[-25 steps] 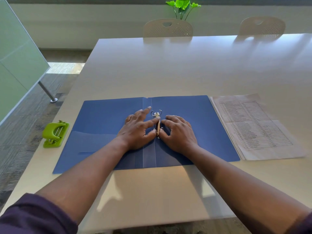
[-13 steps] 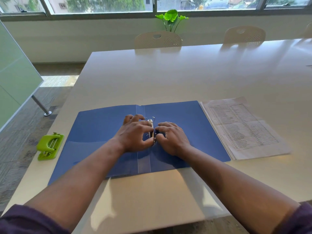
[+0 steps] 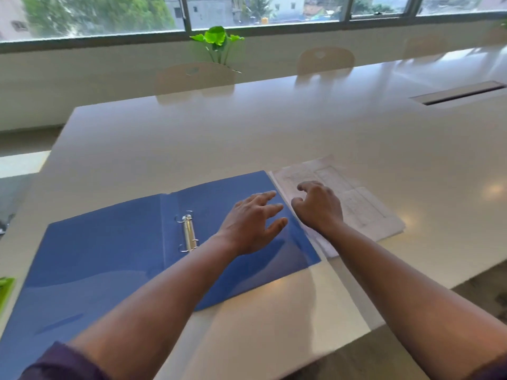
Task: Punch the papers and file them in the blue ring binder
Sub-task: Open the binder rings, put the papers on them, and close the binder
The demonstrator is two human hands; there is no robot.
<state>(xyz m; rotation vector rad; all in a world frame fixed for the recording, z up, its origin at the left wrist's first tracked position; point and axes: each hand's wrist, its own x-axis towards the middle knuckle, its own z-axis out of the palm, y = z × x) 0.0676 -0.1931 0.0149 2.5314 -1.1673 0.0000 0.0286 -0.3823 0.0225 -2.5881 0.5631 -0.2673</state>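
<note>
The blue ring binder (image 3: 115,250) lies open and flat on the white table (image 3: 247,138), filling the lower left and middle of the frame. Its metal ring mechanism (image 3: 188,233) sits along the spine, just left of centre, with the rings standing apart at the top and bottom ends. The papers (image 3: 365,207), printed with faint tables, lie in a loose stack at the binder's right edge, right of centre in the frame; the stack's left border touches or slightly underlaps the binder's right cover.

The left hand (image 3: 252,223) is over the binder's right cover, fingers straight and spread, pointing toward the papers; whether the palm rests on the cover or floats just above it cannot be told. The right hand (image 3: 318,207) is on the left part of the paper stack, its fingers bent downward onto the sheets with the thumb set apart toward the binder. Whether it actually pinches a sheet cannot be told.

A sliver of a green object (image 3: 5,292) shows at the far left edge. Beige chairs (image 3: 194,76) stand behind the table's far side, and a green leafy plant (image 3: 218,39) rises in the upper middle before the window (image 3: 247,12). A long cable slot (image 3: 458,96) is set in the table at the upper right.
</note>
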